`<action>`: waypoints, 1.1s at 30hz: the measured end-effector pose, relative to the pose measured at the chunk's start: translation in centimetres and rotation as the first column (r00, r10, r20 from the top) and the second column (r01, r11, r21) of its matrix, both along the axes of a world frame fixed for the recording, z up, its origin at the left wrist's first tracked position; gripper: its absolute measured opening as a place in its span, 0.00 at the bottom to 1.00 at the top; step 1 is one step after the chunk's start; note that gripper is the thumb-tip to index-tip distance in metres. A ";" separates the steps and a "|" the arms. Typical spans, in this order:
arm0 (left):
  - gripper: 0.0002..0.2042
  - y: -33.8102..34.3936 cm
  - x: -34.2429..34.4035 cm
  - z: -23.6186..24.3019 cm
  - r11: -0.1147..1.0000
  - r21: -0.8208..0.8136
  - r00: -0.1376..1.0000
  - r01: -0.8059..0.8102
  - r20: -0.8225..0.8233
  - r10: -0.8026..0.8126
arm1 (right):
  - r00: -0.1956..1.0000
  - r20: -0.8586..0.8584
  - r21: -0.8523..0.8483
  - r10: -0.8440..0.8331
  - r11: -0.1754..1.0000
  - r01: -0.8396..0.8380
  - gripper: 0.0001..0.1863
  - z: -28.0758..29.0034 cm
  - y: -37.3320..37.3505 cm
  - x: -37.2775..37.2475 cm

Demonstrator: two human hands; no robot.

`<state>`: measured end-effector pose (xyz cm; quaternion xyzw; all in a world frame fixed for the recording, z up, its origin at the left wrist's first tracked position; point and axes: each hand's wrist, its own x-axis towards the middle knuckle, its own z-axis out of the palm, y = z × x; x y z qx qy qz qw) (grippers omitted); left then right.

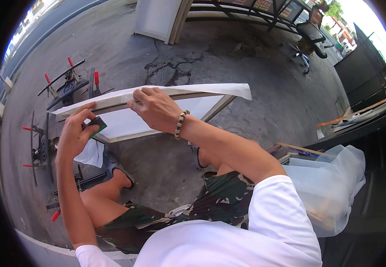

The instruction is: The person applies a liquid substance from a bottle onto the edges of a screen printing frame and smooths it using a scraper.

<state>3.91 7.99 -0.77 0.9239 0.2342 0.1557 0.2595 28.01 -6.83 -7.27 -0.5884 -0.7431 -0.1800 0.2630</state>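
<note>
A wooden frame [219, 108] stands tilted in front of my knees, with white sheet material [239, 90] stretched across it and folded over its upper rail. The sheet's loose end sticks out past the right corner. My left hand [74, 135] is closed around a small dark block with a green edge [98, 126], its fingertips resting on the rail near the left corner. Farther right along that rail, my right hand [156, 109] has its fingers bent over the sheet's edge, gripping it against the wood. A loose white flap [90, 154] hangs below the frame's left end.
Black metal clamp stands with red handles [68, 86] sit on the concrete floor to the left. At right lies a translucent plastic bag [322, 191] beside more frames. A pale panel [157, 20] stands at the back, and an office chair [310, 38] far right.
</note>
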 end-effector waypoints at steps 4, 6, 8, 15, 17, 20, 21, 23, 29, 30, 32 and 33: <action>0.12 0.0 -0.7 -0.6 0.996 -0.074 0.999 -0.050 0.007 0.051 | 0.999 -0.001 -0.032 -0.052 0.998 0.052 0.15 1.5 -2.8 5.4; 0.12 0.0 -1.0 -0.1 0.989 -0.118 0.996 -0.087 -0.013 0.086 | 0.976 -0.112 -0.121 -0.185 0.978 0.172 0.23 3.2 -4.9 9.4; 0.12 0.3 -1.2 -0.4 0.988 -0.131 0.997 -0.081 -0.003 0.081 | 0.927 -0.063 -0.181 -0.369 0.918 0.353 0.34 3.9 -7.6 13.7; 0.11 0.4 -1.1 -0.8 0.977 -0.191 0.996 -0.090 -0.019 0.088 | 0.656 -0.363 -0.674 -0.661 0.673 0.305 0.19 2.1 -13.9 24.8; 0.11 0.8 -1.5 -1.1 0.978 -0.192 0.997 -0.083 -0.016 0.081 | 0.513 -0.592 -0.668 -0.621 0.735 0.118 0.16 2.2 -13.7 25.9; 0.12 0.7 -1.2 -0.5 0.975 -0.206 0.995 -0.088 -0.063 0.076 | 0.504 -0.684 -0.565 -0.527 0.820 0.091 0.16 -0.7 -13.1 27.9; 0.11 0.6 -0.9 -0.5 0.979 -0.195 0.997 -0.067 -0.054 0.057 | 0.529 -0.647 -0.573 -0.549 0.808 0.138 0.15 -1.2 -13.3 27.9; 0.11 0.1 -0.9 -0.3 0.978 -0.181 0.994 -0.100 -0.062 0.090 | 0.483 -0.689 -0.546 -0.540 0.825 0.144 0.16 -1.8 -13.0 27.4; 0.12 0.4 -0.9 -0.9 0.980 -0.154 0.991 -0.129 -0.062 0.121 | 0.314 -0.842 -0.459 -0.439 0.889 0.012 0.17 -1.4 -16.1 26.6; 0.12 0.5 -1.0 -0.9 0.980 -0.150 0.991 -0.129 -0.062 0.121 | 0.291 -0.863 -0.436 -0.412 0.900 -0.019 0.18 -1.2 -16.5 26.3; 0.11 0.6 -1.0 -0.8 0.976 -0.172 0.990 -0.136 -0.061 0.127 | 0.310 -0.844 -0.469 -0.437 0.883 -0.032 0.17 -2.8 -17.3 27.5; 0.11 0.7 -0.7 -0.9 0.973 -0.186 0.990 -0.134 -0.061 0.124 | 0.273 -0.859 -0.460 -0.433 0.887 -0.040 0.16 -4.2 -17.6 28.6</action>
